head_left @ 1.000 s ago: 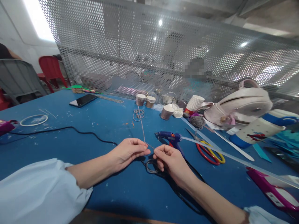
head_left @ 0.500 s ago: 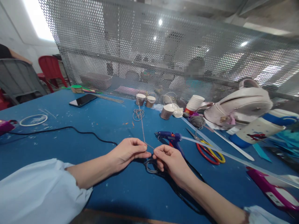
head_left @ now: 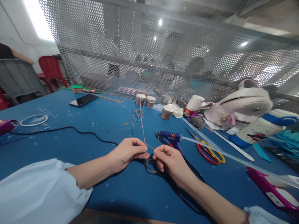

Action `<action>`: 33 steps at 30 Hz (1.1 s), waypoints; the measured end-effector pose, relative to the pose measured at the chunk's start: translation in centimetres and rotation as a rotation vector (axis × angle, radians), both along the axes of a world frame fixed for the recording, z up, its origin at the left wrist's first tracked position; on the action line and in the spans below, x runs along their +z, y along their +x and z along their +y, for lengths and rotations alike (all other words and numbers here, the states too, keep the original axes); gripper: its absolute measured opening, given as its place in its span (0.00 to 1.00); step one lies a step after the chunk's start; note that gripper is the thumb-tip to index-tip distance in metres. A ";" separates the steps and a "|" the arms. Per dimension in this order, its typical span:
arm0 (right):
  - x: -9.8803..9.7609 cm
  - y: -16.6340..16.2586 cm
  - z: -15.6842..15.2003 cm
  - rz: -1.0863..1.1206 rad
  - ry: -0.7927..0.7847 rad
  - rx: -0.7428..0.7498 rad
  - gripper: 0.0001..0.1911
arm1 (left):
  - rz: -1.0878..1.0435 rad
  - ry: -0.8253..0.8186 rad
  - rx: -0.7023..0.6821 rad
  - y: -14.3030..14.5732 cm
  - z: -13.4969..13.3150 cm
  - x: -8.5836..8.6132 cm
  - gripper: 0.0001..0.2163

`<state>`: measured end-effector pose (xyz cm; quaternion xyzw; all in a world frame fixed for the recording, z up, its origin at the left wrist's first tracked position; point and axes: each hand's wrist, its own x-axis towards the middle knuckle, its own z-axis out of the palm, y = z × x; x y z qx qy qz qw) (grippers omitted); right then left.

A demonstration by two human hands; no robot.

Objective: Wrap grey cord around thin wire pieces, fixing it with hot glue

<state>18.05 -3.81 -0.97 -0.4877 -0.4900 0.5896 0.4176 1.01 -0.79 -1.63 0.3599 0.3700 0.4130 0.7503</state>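
My left hand (head_left: 127, 152) and my right hand (head_left: 169, 160) meet low over the blue table (head_left: 93, 137), both pinched on a thin tan string (head_left: 142, 124). The string runs away from my fingers to a small coil (head_left: 138, 114) near the paper cups. Under my right hand lies a dark wire ring (head_left: 151, 166) on the table. A blue hot glue gun (head_left: 170, 137) with a clear glue stick rests just beyond my right hand.
Red and yellow scissors (head_left: 210, 152) lie right of the glue gun. Paper cups (head_left: 167, 112), a stack of cups (head_left: 195, 102), a pale bag (head_left: 243, 104) and a phone (head_left: 83, 100) sit further back. A black cable (head_left: 70, 130) crosses the left. Perforated metal screen (head_left: 149, 53) behind.
Hardly anything differs; my fingers shift slightly on the string, and a person's arm at the far left has come further into view.
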 end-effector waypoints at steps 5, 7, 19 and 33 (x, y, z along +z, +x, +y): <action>-0.1 0.0 0.0 -0.005 0.004 -0.001 0.14 | 0.010 0.018 -0.009 0.0 0.0 0.0 0.14; -0.1 0.0 0.1 -0.001 0.006 -0.004 0.14 | 0.012 0.026 -0.012 0.0 0.0 -0.1 0.13; -0.1 -0.2 0.1 0.005 0.013 -0.022 0.13 | 0.017 0.030 -0.015 0.0 -0.1 -0.1 0.13; -0.2 -0.1 0.0 -0.011 0.014 -0.008 0.13 | 0.038 -0.005 -0.006 0.1 -0.1 -0.4 0.11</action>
